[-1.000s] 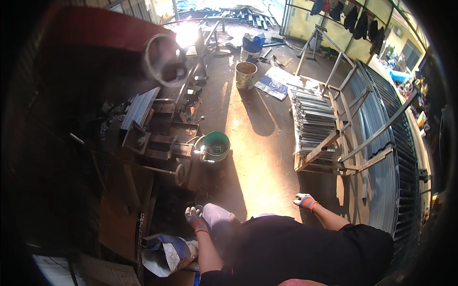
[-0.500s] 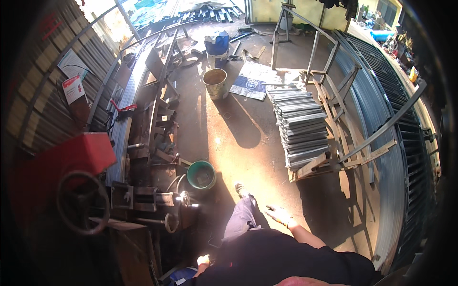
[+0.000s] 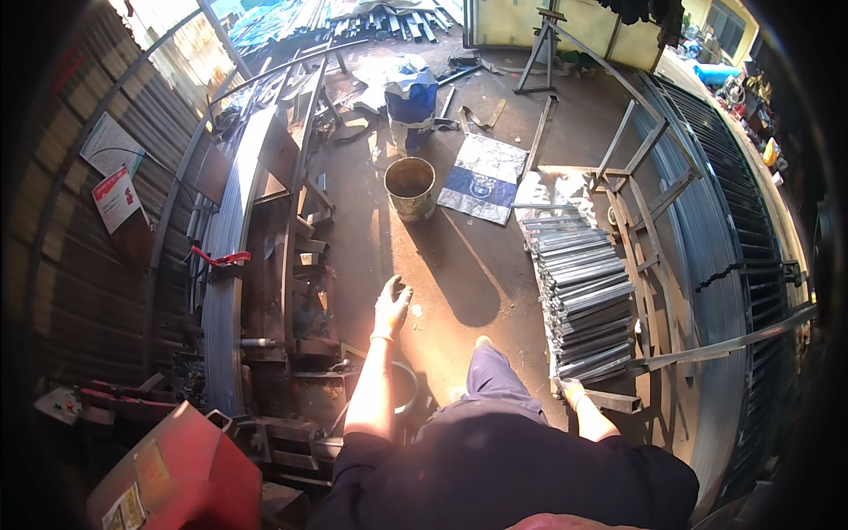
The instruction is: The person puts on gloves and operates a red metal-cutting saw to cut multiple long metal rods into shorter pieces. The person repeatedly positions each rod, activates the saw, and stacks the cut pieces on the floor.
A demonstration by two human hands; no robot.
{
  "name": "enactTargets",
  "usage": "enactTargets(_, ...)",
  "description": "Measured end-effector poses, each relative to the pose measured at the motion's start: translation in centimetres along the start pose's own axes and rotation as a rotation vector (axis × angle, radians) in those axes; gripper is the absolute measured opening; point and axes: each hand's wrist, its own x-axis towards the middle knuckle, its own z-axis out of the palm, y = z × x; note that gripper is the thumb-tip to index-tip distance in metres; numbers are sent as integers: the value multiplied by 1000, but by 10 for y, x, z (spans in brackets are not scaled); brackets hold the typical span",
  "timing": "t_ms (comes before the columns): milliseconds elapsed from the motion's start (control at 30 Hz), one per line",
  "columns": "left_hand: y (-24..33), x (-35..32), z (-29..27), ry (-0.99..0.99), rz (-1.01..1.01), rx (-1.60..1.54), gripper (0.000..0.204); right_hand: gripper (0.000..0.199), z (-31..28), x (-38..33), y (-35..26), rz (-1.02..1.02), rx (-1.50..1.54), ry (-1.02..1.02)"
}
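Observation:
My left hand (image 3: 391, 306), in a pale glove, reaches forward over the floor with its thumb and fingers apart and holds nothing. Low on the right, my right hand (image 3: 573, 390) is next to the near corner of a rack, by the end of a square metal tube (image 3: 614, 402). Its fingers are mostly hidden, and whether they touch the tube I cannot tell. Just beyond it lies a stack of short grey metal bars (image 3: 585, 296). A round, dirty bucket (image 3: 424, 208) stands ahead of my left hand. A green bucket (image 3: 405, 389) is partly hidden by my left forearm.
A blue-and-white sack (image 3: 480, 185) lies flat beyond the bucket, with a standing sack (image 3: 412, 99) behind. Metal frames (image 3: 649, 208) and long profiles (image 3: 707, 291) line the right. Long bars (image 3: 231, 230) and a red machine (image 3: 190, 477) are on the left.
My left arm has swung forward from low at my side. My right hand has moved beside the rack's near corner. The bars and buckets are nearer; the red machine has shifted lower.

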Motion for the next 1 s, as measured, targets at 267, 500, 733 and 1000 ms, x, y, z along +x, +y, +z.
enactTargets(267,-110,102,-71,-124,-344,339,64,30,123,111,-198,68,-420,-224)
enactTargets(500,-174,-5,-187,274,-813,-34,38,49,230,187,-541,-345,-769,-216)
enactTargets(733,-188,75,-217,488,-861,-465,20,57,372,185,-858,-814,-992,-125)
enactTargets(1000,-237,204,-311,742,-884,-481,43,44,652,15,-972,-1068,-677,-447)
